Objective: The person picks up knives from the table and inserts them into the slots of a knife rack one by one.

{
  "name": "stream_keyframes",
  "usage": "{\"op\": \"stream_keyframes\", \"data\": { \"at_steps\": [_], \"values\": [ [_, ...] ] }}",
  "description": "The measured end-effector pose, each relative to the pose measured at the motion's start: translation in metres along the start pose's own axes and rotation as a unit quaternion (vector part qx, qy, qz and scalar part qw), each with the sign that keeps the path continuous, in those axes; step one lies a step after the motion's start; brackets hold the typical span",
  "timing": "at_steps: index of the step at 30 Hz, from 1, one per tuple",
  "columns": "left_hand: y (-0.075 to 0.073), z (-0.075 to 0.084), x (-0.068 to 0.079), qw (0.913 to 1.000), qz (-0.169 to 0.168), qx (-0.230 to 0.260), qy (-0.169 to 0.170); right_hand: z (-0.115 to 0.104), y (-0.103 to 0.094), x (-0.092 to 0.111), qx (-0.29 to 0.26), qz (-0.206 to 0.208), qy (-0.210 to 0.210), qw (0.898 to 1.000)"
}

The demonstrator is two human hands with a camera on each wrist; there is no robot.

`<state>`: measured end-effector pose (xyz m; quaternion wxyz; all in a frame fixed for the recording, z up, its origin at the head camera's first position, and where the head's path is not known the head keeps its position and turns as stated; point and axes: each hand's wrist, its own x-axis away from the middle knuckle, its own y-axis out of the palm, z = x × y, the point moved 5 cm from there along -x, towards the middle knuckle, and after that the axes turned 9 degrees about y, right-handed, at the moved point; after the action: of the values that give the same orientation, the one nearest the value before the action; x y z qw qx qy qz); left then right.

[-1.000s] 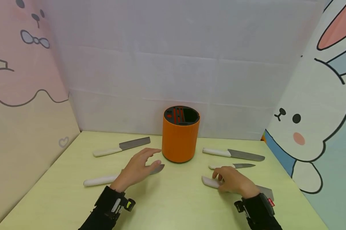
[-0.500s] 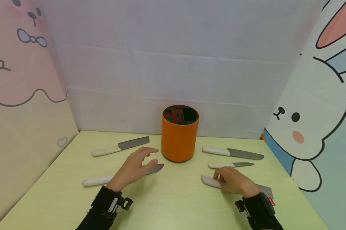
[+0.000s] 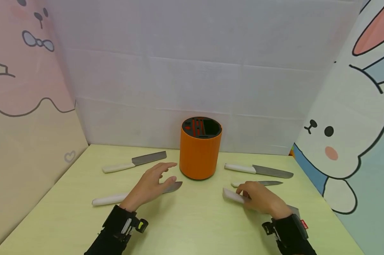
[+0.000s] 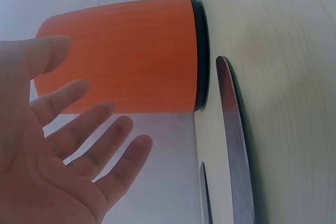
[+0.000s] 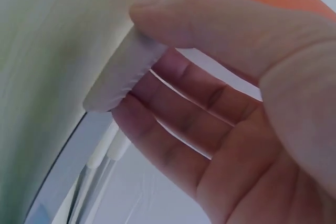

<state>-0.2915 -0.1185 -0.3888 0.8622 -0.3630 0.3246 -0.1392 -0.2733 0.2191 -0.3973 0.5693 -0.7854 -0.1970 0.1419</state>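
My right hand [image 3: 263,200] pinches the white handle of a square-ended kitchen knife [image 3: 232,195] between thumb and fingers. The right wrist view shows the thumb on one side of that handle [image 5: 118,72] and the fingers on the other; part of the blade lies hidden behind the hand in the head view. My left hand [image 3: 147,187] hovers with fingers spread, holding nothing, above a white-handled knife [image 3: 107,199] that lies on the table. In the left wrist view this knife's blade [image 4: 234,145] shows beyond the fingers.
An orange round knife block [image 3: 199,156] with a black slotted top stands at the table's back. Behind the left hand lies a square-bladed knife [image 3: 134,162]. A long knife [image 3: 259,170] and a small paring knife [image 3: 270,183] lie beyond the right hand. White sheeting [image 3: 192,71] rises behind.
My right fingers have closed on the knife's handle, and its handle end has risen slightly and tilted. My left hand stays nearly where it was.
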Motion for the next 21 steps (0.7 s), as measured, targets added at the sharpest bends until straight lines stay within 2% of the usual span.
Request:
{"op": "stream_keyframes", "data": {
  "at_steps": [4, 10, 18, 21],
  "values": [
    [0.001, 0.0, -0.001, 1.0, 0.001, 0.009, 0.001, -0.006, -0.012, 0.001, 0.0, 0.023, -0.011, 1.0],
    [0.0, 0.002, -0.006, 0.9998, 0.006, 0.01, 0.015, -0.018, -0.036, 0.002, -0.053, 0.054, -0.017, 0.997],
    [-0.004, 0.005, -0.019, 0.9998, 0.007, 0.005, 0.018, -0.037, -0.054, -0.009, -0.071, 0.086, -0.03, 0.993],
    [-0.005, 0.006, -0.023, 0.9997, 0.008, 0.003, 0.023, -0.045, -0.061, -0.012, -0.098, 0.1, -0.04, 0.989]
  ]
}}
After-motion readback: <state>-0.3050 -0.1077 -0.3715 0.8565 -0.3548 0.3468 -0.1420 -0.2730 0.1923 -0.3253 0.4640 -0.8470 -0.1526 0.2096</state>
